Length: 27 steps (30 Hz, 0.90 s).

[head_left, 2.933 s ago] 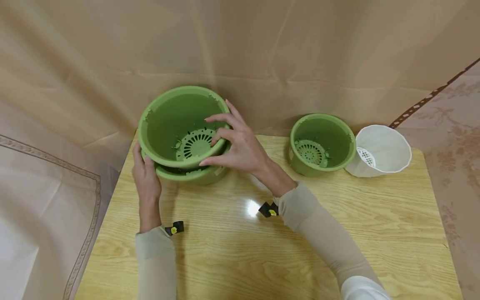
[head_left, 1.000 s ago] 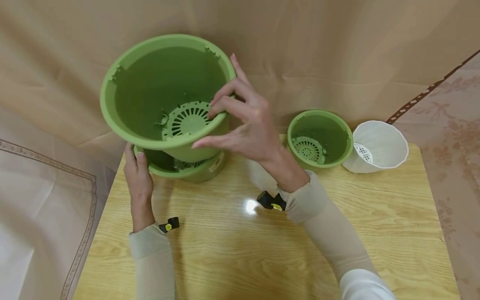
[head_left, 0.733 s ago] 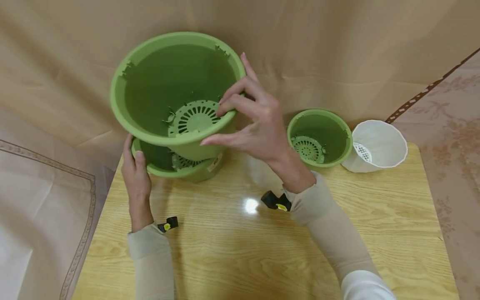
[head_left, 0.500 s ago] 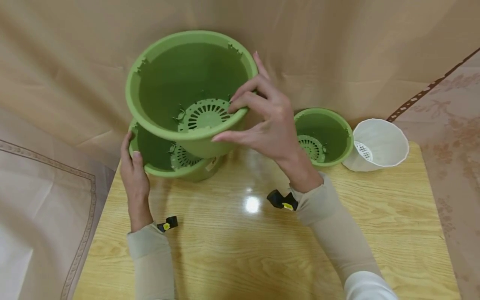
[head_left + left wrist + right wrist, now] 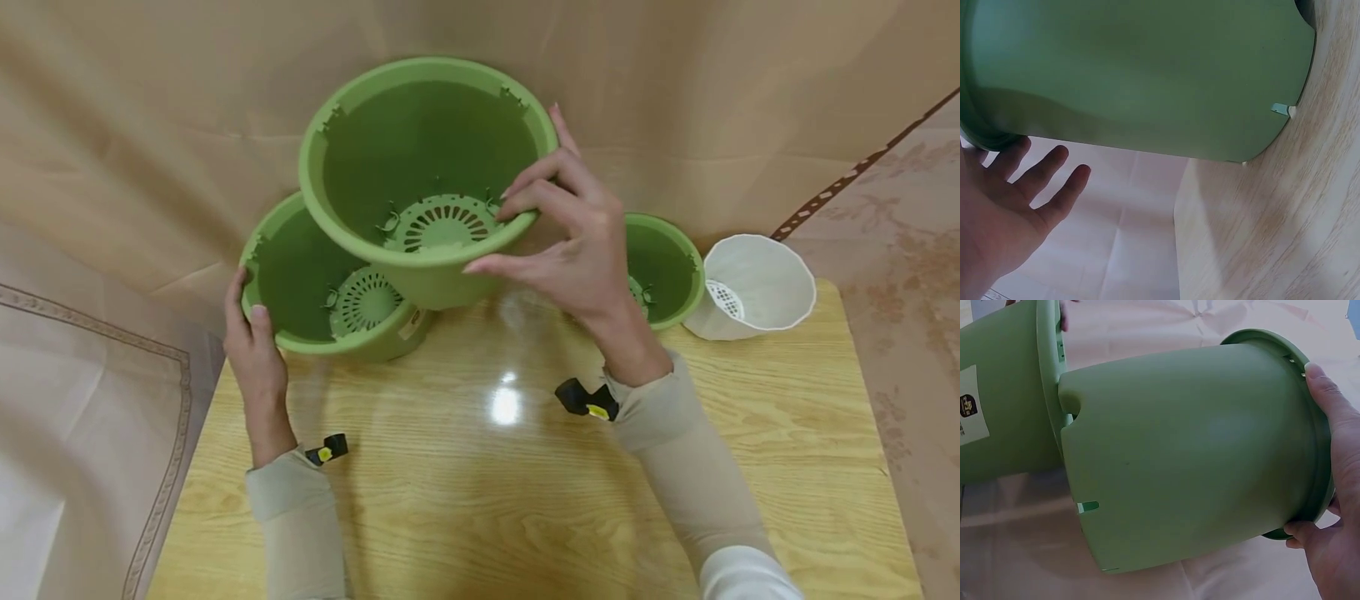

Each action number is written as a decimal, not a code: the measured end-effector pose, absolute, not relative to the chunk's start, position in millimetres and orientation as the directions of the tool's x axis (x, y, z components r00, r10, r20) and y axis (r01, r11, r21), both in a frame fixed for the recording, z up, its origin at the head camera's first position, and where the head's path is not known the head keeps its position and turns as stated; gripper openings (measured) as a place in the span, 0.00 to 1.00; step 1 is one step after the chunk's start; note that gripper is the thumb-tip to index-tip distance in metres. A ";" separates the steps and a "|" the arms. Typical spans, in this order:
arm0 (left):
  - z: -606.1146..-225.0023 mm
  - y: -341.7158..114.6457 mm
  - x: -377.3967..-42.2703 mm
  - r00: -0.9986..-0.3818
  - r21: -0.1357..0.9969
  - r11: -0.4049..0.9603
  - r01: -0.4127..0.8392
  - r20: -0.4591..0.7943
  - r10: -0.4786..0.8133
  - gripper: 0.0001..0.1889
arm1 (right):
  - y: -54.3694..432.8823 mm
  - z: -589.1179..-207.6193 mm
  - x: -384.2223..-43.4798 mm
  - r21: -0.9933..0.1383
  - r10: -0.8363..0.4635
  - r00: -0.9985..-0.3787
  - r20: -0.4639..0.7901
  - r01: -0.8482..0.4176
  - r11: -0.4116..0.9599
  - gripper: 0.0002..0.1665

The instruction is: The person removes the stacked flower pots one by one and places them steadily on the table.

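My right hand [image 5: 573, 237] pinches the rim of a green plastic flower pot [image 5: 427, 271], fingers inside and thumb outside. The pot is raised, with a slotted base. In the right wrist view the raised flower pot [image 5: 1191, 450] tilts sideways, its bottom edge right at the rim of a second green flower pot [image 5: 1004, 419]. That lower flower pot [image 5: 288, 292] stands on the table at the left, partly hidden by the raised one. My left hand [image 5: 258, 367] rests at its left rim; in the left wrist view the left-hand fingers [image 5: 1066, 194] are spread and nearly straight.
At the right stand a smaller green pot [image 5: 663, 271], partly hidden behind my right hand, and a white ribbed pot [image 5: 776, 287]. All are near the back edge of the wooden table [image 5: 465, 492], before a beige cloth [image 5: 675, 108]. A label [image 5: 972, 409] marks the lower pot.
My right hand has lifted the upper flower pot out of the lower one and carried it to the right. My left hand stays at the lower pot's rim, slightly further left.
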<state>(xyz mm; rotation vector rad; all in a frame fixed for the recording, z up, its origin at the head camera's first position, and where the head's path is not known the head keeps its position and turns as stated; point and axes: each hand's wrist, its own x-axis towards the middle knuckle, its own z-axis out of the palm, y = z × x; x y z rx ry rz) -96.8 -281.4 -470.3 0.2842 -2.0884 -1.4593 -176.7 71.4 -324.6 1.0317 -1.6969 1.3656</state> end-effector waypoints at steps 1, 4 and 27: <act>-470.6 -281.5 -96.7 -0.809 0.911 0.385 0.146 0.334 -0.484 0.29 | 72.6 -324.4 -176.5 -0.410 -0.146 -0.425 0.893 -0.904 0.123 0.37; -470.9 -281.8 -96.5 -0.791 0.909 0.388 0.155 0.349 -0.502 0.26 | 75.4 -323.2 -176.4 -0.402 -0.140 -0.418 0.897 -0.906 0.134 0.37; -470.3 -277.5 -95.7 -0.806 0.933 0.311 0.179 0.320 -0.498 0.35 | 101.8 -309.1 -159.8 -0.459 -0.059 -0.474 0.879 -0.872 0.169 0.41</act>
